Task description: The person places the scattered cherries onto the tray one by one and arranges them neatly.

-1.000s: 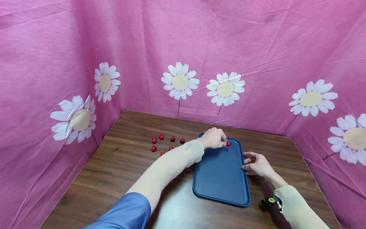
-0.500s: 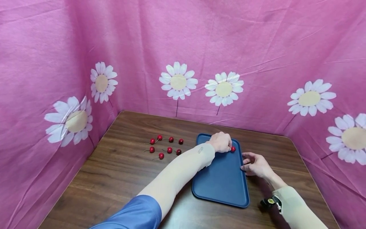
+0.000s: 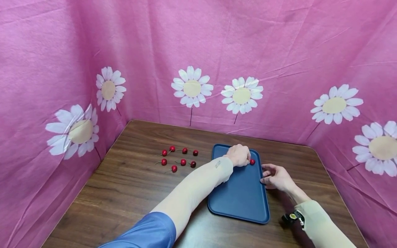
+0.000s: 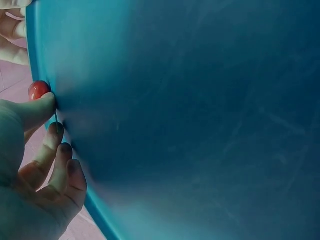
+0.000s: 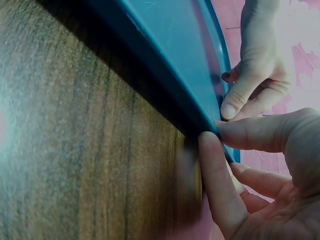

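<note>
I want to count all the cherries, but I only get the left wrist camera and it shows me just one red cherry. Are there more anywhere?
Observer: Yes. The head view shows eight loose cherries lying to the left of the tray.
Operator: Wow! And I can see bits of fingers up in my corner. What are they doing?
Observer: Those belong to the right hand; the right wrist view shows it pinching the edge of the tray.
Operator: My picture has some pink in it. Is it just plain pink?
Observer: No, in the head view the pink cloth has big white flowers on it.
</note>
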### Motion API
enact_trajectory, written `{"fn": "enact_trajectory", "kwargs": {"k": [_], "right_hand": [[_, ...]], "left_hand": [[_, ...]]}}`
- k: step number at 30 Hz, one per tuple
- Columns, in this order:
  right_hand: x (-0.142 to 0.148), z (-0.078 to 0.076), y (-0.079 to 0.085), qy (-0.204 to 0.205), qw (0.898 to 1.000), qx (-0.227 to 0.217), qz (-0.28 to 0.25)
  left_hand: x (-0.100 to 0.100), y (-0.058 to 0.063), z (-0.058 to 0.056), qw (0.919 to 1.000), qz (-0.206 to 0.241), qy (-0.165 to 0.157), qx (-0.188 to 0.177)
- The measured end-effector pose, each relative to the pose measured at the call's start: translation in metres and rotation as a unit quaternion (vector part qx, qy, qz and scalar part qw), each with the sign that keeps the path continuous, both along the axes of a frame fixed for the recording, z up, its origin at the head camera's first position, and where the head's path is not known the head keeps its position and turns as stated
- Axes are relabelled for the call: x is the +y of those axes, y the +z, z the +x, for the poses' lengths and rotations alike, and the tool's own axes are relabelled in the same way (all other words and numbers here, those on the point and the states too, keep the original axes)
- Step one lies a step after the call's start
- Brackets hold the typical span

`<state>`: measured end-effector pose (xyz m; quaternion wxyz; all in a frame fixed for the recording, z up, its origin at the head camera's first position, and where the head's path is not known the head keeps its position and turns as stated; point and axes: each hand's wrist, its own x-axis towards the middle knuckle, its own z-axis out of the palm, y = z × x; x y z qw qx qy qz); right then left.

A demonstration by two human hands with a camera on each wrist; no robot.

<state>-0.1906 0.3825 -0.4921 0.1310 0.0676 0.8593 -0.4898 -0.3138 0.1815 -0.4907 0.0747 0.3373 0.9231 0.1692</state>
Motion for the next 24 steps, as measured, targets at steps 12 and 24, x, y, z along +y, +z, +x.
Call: {"fn": "enact_trajectory", "kwargs": {"k": [12,24], "right_hand": [[-0.0004,-0.0006,0.0005,0.001,1.000,0.000,-0.002],[-0.0001,0.0003,0.0004,0.003,1.000,0.000,0.000]], "left_hand": [[0.0027,-0.0050,-0.0017,0.9998,0.013,0.012,-0.005],[0.0026,-0.0067,-0.0010,0.9999,0.008,0.003,0.006]]}}
